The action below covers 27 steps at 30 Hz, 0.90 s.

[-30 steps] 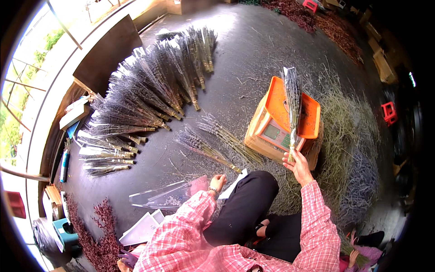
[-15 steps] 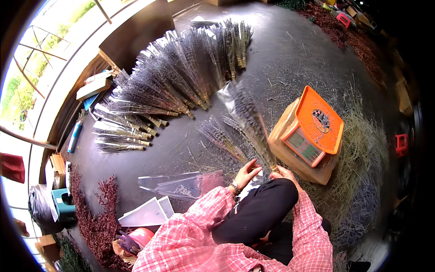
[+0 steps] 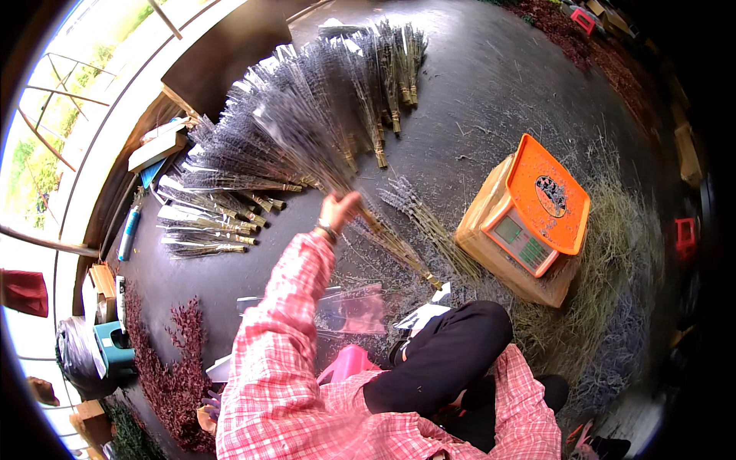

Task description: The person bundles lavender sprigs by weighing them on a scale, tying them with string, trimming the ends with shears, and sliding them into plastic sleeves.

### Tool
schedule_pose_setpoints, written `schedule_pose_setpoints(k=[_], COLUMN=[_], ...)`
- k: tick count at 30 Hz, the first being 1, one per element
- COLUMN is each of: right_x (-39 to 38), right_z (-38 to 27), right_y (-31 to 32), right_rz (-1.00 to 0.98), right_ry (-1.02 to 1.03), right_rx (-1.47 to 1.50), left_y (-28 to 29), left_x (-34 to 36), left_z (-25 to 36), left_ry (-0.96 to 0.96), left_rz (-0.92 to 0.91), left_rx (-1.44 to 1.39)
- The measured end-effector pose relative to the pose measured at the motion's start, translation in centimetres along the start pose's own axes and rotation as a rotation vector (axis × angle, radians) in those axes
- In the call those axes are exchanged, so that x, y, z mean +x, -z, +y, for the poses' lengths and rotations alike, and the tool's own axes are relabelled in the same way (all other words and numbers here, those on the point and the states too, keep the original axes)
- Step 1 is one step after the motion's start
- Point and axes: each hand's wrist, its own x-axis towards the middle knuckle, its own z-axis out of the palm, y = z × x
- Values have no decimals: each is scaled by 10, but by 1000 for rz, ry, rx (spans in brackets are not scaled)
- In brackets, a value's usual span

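Observation:
My left hand (image 3: 340, 212) reaches forward with its fingers closed round the middle of a dried lavender bunch (image 3: 395, 244). The bunch slants up and left, its blurred flower heads over the row of finished lavender bunches (image 3: 253, 146) fanned on the floor. Its bound stem ends point back toward my knee. My right sleeve (image 3: 521, 399) hangs at my side; the hand itself does not show. Loose lavender stems (image 3: 433, 222) lie just right of the held bunch. Clear plastic sleeves (image 3: 356, 310) lie below my left forearm.
An orange scale (image 3: 546, 195) stands on a cardboard box (image 3: 506, 280) at right, beside a heap of dried stems (image 3: 613, 253). Dark red dried branches (image 3: 172, 368) lie at left, near a teal stool (image 3: 113, 349). Something pink and plastic (image 3: 349, 360) sits by my legs.
My left hand has moved forward and left, carrying the lavender bunch from my knee toward the row. My right hand has let go of its stem end and left the picture.

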Motion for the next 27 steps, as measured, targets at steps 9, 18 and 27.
schedule_pose_setpoints(k=[9, 18, 27], right_x=[-63, -204, -315], right_z=[-2, 9, 246], right_y=[53, 174, 36], right_rz=[196, 773, 1328], right_ry=[-27, -128, -587], right_rx=[69, 277, 783], left_y=[81, 30, -4], left_x=[54, -95, -115], left_z=[6, -134, -113], left_ry=[118, 507, 452], left_rz=[88, -311, -506], left_rx=[548, 272, 261])
